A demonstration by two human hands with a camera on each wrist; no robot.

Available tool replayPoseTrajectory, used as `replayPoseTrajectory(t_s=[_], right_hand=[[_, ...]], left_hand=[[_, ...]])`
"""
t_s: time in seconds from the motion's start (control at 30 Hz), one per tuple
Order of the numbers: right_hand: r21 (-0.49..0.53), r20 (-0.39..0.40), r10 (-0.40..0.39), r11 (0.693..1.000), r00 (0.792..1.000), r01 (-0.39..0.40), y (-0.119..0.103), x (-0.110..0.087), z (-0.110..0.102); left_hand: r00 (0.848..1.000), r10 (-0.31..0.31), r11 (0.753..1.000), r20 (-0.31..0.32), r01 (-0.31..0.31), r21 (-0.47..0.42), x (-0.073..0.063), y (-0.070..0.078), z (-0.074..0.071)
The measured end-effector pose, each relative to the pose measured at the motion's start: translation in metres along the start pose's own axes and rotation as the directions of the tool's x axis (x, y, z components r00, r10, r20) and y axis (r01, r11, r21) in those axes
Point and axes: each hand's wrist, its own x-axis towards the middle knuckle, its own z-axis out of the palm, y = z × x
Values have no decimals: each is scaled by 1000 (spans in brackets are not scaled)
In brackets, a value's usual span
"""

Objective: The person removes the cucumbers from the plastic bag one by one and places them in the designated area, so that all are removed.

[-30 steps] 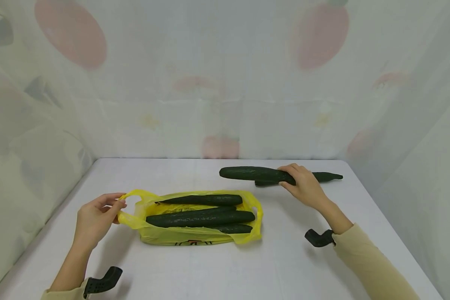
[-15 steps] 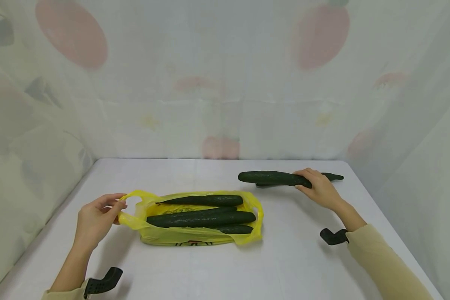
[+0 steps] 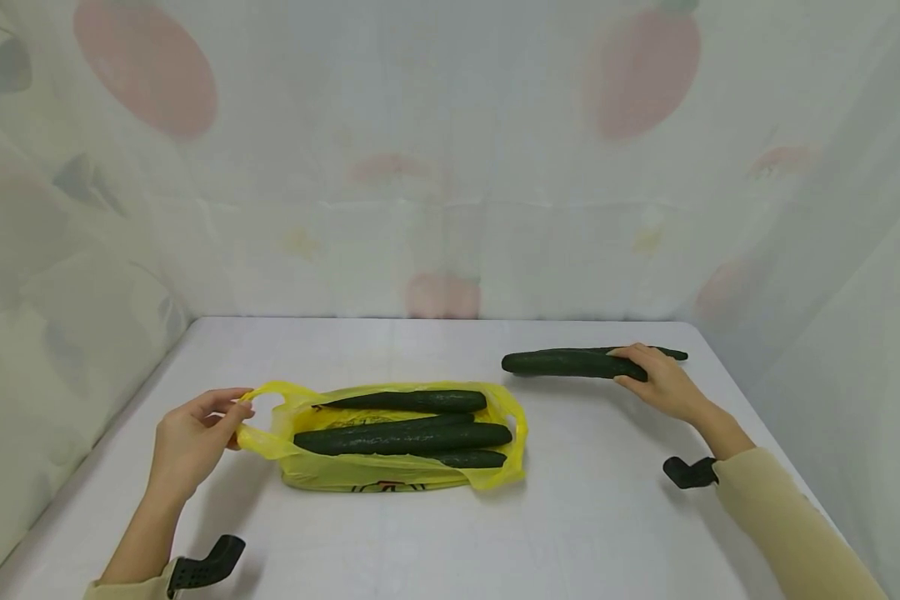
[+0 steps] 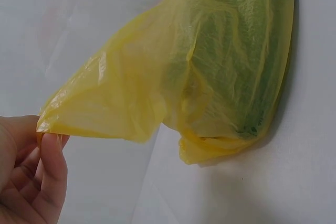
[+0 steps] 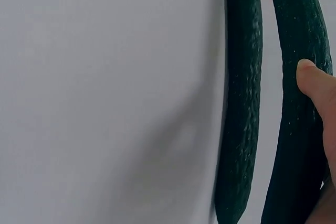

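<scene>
My left hand (image 3: 191, 442) pinches one handle loop of a yellow plastic bag (image 3: 322, 477), pulling it out to the left. Several dark green cucumbers (image 3: 412, 437) lie lengthwise inside the bag's open top. In the left wrist view, thumb and finger of the left hand (image 4: 34, 163) grip the stretched corner of the bag (image 4: 121, 93). Toward the back right, my right hand (image 3: 663, 383) grips a cucumber (image 3: 562, 363) by its right part. A second loose cucumber (image 3: 675, 353) lies just behind, partly covered in the head view. The right wrist view shows the held cucumber (image 5: 302, 35) beside the lying one (image 5: 241, 98), a narrow gap between them.
Everything stands on a white-covered table (image 3: 450, 542). Pale cloth with a faded fruit print (image 3: 442, 296) hangs behind its back edge and along both sides. A black device (image 3: 208, 564) sits on the left wrist, another (image 3: 688, 472) on the right.
My right hand has moved to the right and slightly down with its cucumber, bringing it in front of the other loose one. The left hand and bag have stayed in place.
</scene>
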Motion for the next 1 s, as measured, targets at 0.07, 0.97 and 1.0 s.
replayPoseTrajectory(t_s=[0.07, 0.97, 1.0], right_hand=[[-6, 0, -2, 1000, 1000, 2, 4, -2, 0], [-79, 73, 7, 997, 997, -2, 29, -10, 5], [-91, 70, 11, 996, 998, -4, 30, -10, 6]], left_hand=[[1000, 4, 1000, -1, -4, 0, 0, 0, 0], [1000, -4, 1000, -6, 4, 1, 0, 1, 2], [1000, -5, 1000, -6, 5, 0, 0, 1, 2]])
